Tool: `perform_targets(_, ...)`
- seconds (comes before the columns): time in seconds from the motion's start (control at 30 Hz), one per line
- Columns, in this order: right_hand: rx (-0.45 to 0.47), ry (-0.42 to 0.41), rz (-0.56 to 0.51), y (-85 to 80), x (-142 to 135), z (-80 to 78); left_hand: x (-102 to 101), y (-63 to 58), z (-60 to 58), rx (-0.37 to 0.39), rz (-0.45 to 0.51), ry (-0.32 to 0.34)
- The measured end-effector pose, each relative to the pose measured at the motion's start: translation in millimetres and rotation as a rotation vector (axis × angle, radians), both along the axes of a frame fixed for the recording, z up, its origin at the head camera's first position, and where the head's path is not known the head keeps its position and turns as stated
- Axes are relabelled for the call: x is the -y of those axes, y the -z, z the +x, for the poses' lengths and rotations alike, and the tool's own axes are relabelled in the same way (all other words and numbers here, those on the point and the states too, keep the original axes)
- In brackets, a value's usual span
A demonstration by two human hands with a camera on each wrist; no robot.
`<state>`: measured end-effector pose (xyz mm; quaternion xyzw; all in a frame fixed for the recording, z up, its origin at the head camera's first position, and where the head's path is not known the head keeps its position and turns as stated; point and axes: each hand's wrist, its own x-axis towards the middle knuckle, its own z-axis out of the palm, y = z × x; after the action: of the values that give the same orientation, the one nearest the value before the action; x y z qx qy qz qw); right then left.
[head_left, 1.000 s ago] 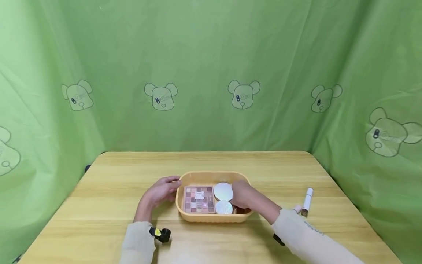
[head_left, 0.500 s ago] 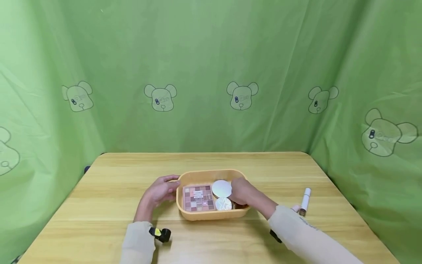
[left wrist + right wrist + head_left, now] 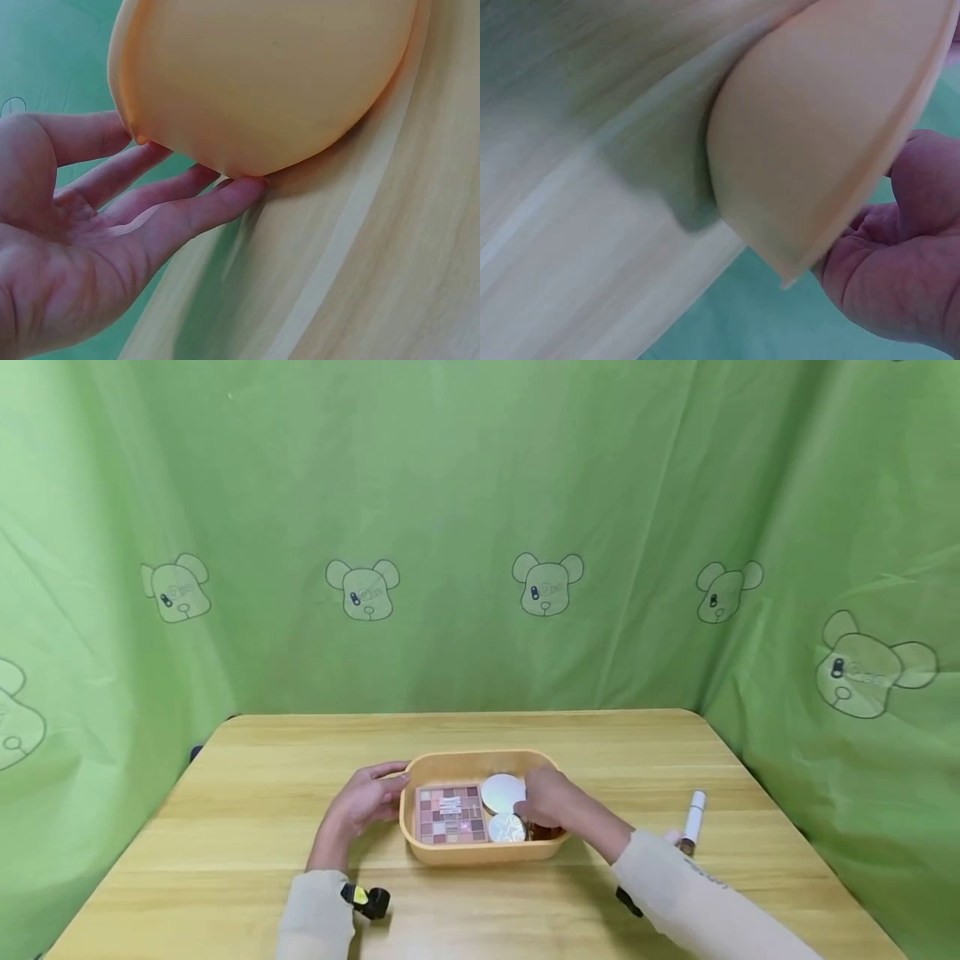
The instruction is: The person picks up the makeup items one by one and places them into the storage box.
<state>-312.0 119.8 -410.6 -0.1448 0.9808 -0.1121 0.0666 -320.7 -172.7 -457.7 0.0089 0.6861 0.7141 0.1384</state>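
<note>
A yellow-orange plastic basket [image 3: 480,855] sits on the table. At its left end my left hand [image 3: 366,797] touches the outer wall and rim with mostly straight fingers [image 3: 187,214], as the left wrist view shows. My right hand [image 3: 551,797] reaches over the rim into the basket's right end. Its fingertips are hidden, so what they touch cannot be made out. An eyeshadow palette [image 3: 452,827] lies in the left half of the basket. Beside it are two round white compacts, a larger one [image 3: 502,793] and a smaller one [image 3: 507,828]. Something brown [image 3: 542,832] shows under the right hand.
A slim white-capped tube [image 3: 694,817] with a brown end lies on the wooden table [image 3: 225,827] to the right. A pale pink item [image 3: 673,837] beside it is partly behind my right sleeve. Green curtain [image 3: 450,652] surrounds the table's back and sides.
The basket's right end has shifted slightly left, along with my right hand inside it. My left hand stays at the left end. The head view has tipped a little.
</note>
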Motion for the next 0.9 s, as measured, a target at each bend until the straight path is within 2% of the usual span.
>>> perform_targets(0.13,0.002,0.045,-0.079,-8.1,-3.2,-1.1,-0.7,0.2,0.7,0.004,-0.004,-0.015)
perform_targets(0.4,-0.107,0.060,-0.159,-28.5,-15.7,-0.5,-3.1,-0.1,1.8,-0.006,0.006,-0.028)
perform_targets(0.7,-0.135,0.090,-0.147,-49.4,-42.5,-2.3,-4.9,0.3,0.9,-0.017,-0.005,-0.015)
perform_targets(0.9,-0.157,0.094,-0.098,-51.5,-61.6,-4.0,-3.3,1.9,0.5,-0.010,-0.009,-0.008)
